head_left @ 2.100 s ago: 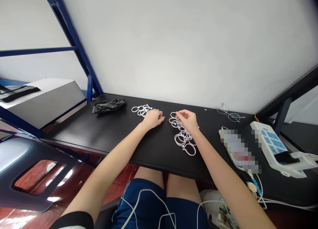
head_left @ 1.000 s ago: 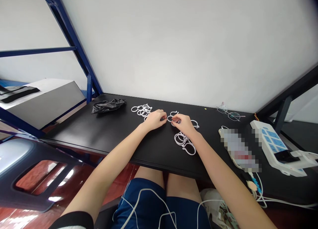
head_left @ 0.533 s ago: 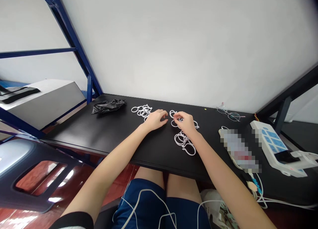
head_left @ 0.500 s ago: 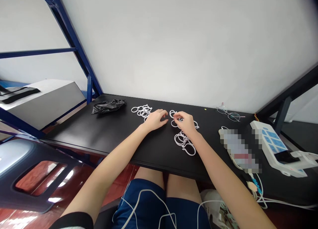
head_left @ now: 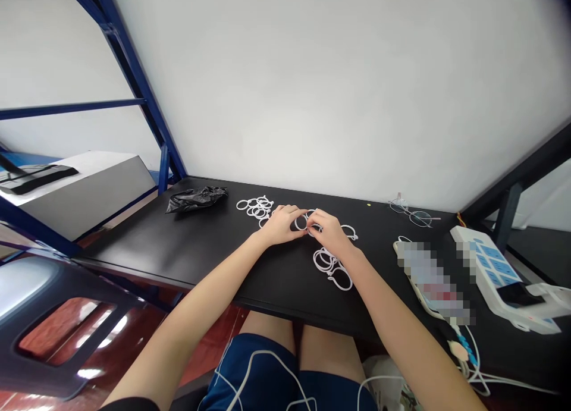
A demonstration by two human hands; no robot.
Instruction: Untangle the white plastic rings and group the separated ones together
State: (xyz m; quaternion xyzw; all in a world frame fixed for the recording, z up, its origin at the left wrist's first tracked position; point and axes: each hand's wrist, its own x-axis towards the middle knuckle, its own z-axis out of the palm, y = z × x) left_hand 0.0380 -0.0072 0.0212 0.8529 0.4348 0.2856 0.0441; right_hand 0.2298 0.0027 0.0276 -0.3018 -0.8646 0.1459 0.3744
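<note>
Between my two hands is a white ring [head_left: 300, 223], small and round like a curtain ring. My left hand [head_left: 285, 223] curls around its left side, with thumb and fingers meeting the rim. On its right edge, my right hand [head_left: 329, 229] pinches it with thumb and fingertips. More white rings lie partly hidden under and behind my right hand. One pile of rings [head_left: 256, 207] rests to the left of my left hand. Another pile of rings [head_left: 332, 267] lies nearer to me, below my right hand.
A crumpled black plastic bag [head_left: 196, 199] lies at the back left of the black table [head_left: 187, 250]. Eyeglasses [head_left: 410, 212] sit by the wall. To the right are a phone [head_left: 430, 280] with a cable and a white power strip [head_left: 495, 274].
My left hand has moved right and closed on a ring. My right hand has brought that ring slightly left, so the hands now meet at it.
</note>
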